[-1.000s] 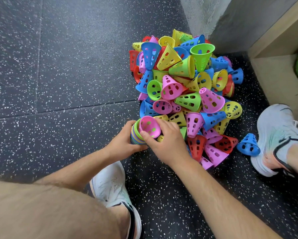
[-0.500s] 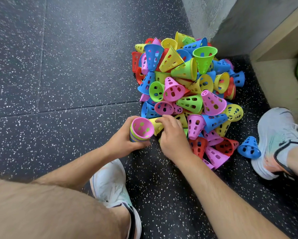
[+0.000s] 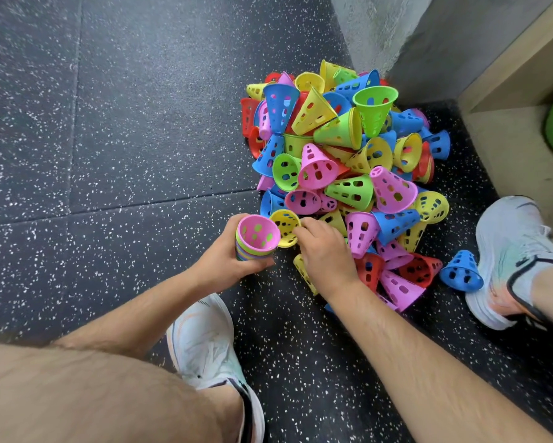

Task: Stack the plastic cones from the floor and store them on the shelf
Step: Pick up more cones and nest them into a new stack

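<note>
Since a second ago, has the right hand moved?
Yes. The right hand left the stack and shifted toward the lone blue cone, now pinching a yellow cone.

The bare left forearm point(image 3: 134, 311) comes in from the lower left of the frame and the bare right forearm point(image 3: 396, 346) from the lower right, meeting near the middle. The left hand point(image 3: 233, 254) wraps fingers and thumb round a stack of cones point(image 3: 256, 238). Just beside it the right hand point(image 3: 324, 247), knuckles up, pinches a yellow cone point(image 3: 286, 227) by the rim.

Dark speckled floor point(image 3: 141, 155), tile seams visible; mixed-colour pile of cones point(image 3: 348, 174) heaped in the wall corner; lone blue cone point(image 3: 460, 274) upright near the pile, beside right shoe point(image 3: 512, 257); left shoe point(image 3: 205, 343) planted nearer.
</note>
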Demonstrator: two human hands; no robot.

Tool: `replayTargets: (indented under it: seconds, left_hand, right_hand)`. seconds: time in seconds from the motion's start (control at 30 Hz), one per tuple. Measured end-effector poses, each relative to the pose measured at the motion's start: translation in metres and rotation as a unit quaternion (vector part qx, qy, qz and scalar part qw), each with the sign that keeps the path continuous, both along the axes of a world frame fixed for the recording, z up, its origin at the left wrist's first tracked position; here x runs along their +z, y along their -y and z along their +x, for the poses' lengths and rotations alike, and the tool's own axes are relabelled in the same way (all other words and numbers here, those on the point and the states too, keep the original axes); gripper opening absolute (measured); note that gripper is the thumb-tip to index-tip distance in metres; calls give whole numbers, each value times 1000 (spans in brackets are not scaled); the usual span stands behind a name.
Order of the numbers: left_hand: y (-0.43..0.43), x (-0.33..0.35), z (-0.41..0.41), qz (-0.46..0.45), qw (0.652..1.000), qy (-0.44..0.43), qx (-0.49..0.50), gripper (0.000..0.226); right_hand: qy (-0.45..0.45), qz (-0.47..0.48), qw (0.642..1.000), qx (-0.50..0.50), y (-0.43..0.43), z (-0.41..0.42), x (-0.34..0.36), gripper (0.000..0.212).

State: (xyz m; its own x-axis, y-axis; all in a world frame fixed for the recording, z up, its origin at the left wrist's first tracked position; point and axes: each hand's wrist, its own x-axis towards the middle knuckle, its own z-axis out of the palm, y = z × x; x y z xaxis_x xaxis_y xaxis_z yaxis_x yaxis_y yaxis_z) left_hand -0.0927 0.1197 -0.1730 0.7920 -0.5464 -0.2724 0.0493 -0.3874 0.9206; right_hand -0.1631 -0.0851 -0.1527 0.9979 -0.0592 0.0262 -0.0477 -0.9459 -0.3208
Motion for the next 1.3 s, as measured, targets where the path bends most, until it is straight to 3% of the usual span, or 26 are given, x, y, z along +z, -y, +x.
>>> replayTargets:
  seconds: [0.17,0.3,0.4,0.57,0.67,0.83,0.93,1.07,1.3]
  left_hand:
    - [3,-2,-1,-1,1000,-6,-25,78]
    - [10,-1,0,8,999,-3,-42,78]
    - [18,3,0,21,997,7,-70,73]
    - [21,6,0,16,998,14,-58,71]
    - [20,5,-1,26,997,22,-71,71]
    - [22,3,-3,36,995,29,-85,74]
    - [21,3,-4,34,995,33,-90,74]
    - [19,1,-4,36,994,40,-98,75]
    - [19,2,-9,40,993,50,-97,75]
  right_hand:
    - [50,35,997,-57,14,-11,18,18]
    - [114,177,967,-143,17,-18,48,15]
    - [149,214,957,-129,8,-22,66,15]
    - [53,207,976,-44,-3,-31,55,16]
    - [-20,241,970,-26,-7,-39,48,27]
    - [-49,218,934,-278,-4,-56,34,27]
    - [-124,177,929,-300,-3,-64,24,32]
    - [-148,160,916,-336,-8,-60,21,30]
    - [-135,256,871,-398,-15,-64,21,29]
